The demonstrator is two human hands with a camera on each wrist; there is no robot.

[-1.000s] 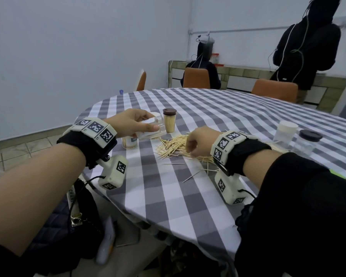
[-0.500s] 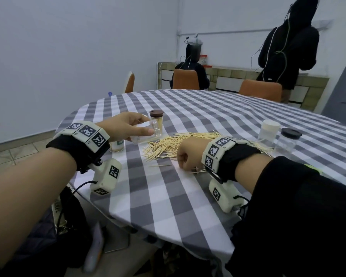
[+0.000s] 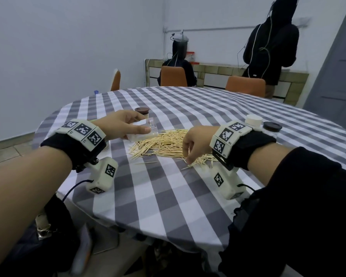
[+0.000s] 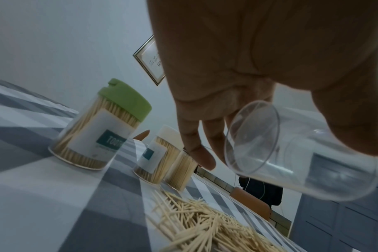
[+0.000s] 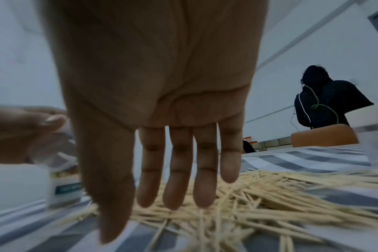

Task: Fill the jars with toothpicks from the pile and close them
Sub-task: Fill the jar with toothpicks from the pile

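Head view, one lot: round counter under grey-and-white check cloth, carrying a loose pile of toothpicks toward its left edge. Left hand held an empty clear jar tipped on its side just above the pile's left end, fingers and thumb curled round its wall, open mouth toward the pile. Right hand hovered over the pile's near side, fingers straight and together, tips at or just above the sticks, grasping nothing. Filled jars stood beyond the left hand: green-lidded jar, white-lidded jar, brown-lidded jar. Two further jars, white-capped jar and dark-capped jar, sat behind the right wrist. Handling, judged: toothpicks light, stiff, pointed, prone to scatter and cross; best gathered as an aligned bundle pinched at mid-length. Jar light, smooth, likely slippery; hold round the body, not the rim.
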